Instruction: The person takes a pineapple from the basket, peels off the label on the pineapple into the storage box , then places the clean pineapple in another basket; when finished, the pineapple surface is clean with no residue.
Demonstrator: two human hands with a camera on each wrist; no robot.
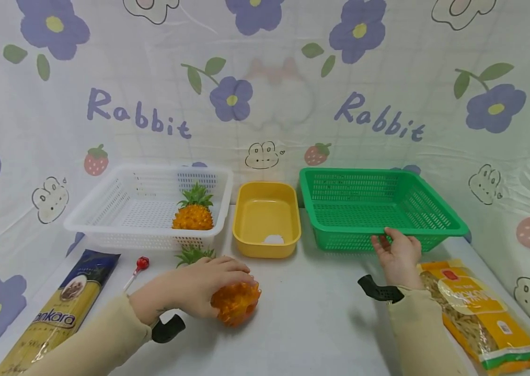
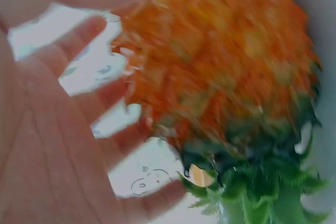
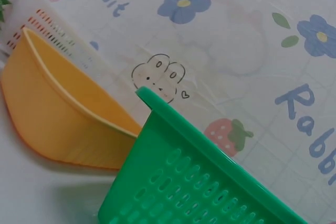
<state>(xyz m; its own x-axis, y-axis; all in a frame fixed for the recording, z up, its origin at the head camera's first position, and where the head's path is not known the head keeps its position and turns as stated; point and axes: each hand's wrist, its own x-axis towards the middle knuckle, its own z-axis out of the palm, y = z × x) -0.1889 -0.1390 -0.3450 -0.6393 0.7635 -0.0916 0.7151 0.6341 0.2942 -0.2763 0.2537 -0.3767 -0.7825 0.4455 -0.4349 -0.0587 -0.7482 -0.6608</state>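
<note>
Beneath my left hand (image 1: 204, 284) an orange toy pineapple (image 1: 238, 303) with green leaves (image 2: 262, 192) lies on its side on the white table. The left fingers curve over its body, and the thumb is on the near side; in the left wrist view the palm (image 2: 47, 145) stands a little away from it. My right hand (image 1: 399, 256) holds the front rim of the green basket (image 1: 340, 230), thumb over the edge and fingers below. In the right wrist view the basket's wall (image 3: 173, 182) shows, but the hand is almost wholly out of sight.
A white basket (image 1: 142, 233) at the back left holds another toy pineapple (image 1: 193, 216). Between the baskets stands a yellow bin (image 1: 267, 249) with a small white item inside. A spaghetti pack (image 1: 58, 313) and a red lollipop (image 1: 142, 262) lie left, a pasta bag (image 1: 481, 313) right.
</note>
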